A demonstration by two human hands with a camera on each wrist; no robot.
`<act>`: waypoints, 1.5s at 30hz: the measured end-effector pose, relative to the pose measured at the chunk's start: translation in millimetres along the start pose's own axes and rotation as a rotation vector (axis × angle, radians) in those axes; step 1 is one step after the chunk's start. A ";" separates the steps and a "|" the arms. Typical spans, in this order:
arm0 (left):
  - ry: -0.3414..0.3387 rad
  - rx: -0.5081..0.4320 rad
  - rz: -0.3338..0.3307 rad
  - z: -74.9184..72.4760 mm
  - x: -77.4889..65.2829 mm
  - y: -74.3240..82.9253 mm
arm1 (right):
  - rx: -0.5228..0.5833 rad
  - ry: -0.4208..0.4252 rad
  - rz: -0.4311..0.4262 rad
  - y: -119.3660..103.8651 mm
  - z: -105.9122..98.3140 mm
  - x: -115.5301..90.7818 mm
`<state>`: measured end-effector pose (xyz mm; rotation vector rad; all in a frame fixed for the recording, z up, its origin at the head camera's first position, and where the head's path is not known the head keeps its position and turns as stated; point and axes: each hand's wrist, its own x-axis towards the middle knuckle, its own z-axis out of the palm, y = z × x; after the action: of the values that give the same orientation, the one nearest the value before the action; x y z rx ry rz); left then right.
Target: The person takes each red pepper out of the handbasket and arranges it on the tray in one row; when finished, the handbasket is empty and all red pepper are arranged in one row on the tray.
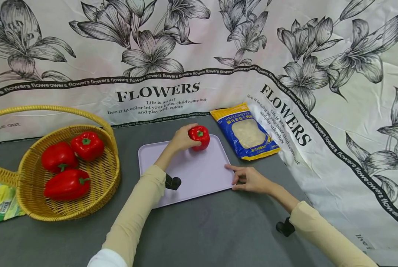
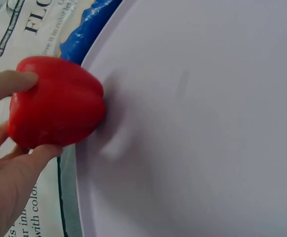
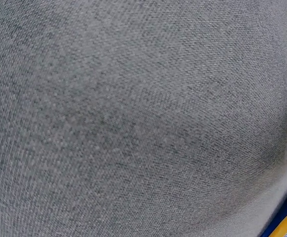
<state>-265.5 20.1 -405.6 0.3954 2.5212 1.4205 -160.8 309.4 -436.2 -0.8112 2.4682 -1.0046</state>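
My left hand (image 1: 183,138) grips a red bell pepper (image 1: 201,139) by its sides, over the far right part of a pale lilac tray (image 1: 199,174). Its green stem faces up in the head view. In the left wrist view, fingers and thumb press on opposite sides of the pepper (image 2: 59,103) near the tray's rim (image 2: 87,197). At the tray's right edge, my right hand (image 1: 252,180) holds the rim near the front corner, index finger stretched along it and the other fingers bent. Neither this hand nor the tray appears in the right wrist view.
Left of the tray stands a yellow wicker basket (image 1: 113,174) with a tall handle, holding several red peppers (image 1: 66,184). A blue and yellow orecchiette bag (image 1: 247,133) lies beyond the tray's right side. A green packet (image 1: 2,204) lies partly behind the basket. Grey cloth (image 1: 192,237) covers the table.
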 end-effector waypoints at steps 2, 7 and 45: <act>-0.036 0.010 0.011 -3.2 -0.2 0.2 | -0.001 -0.002 0.001 0.0 0.0 -0.3; -0.067 -0.068 0.045 -7.9 -3.1 -5.9 | 0.010 -0.004 -0.001 0.4 0.6 -1.0; 0.040 -0.085 0.058 11.6 17.9 5.4 | -0.003 0.023 -0.043 7.5 -0.7 -2.9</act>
<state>-277.9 38.1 -407.9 0.4327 2.4891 1.5659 -161.7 316.0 -440.8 -0.8616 2.4813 -1.0312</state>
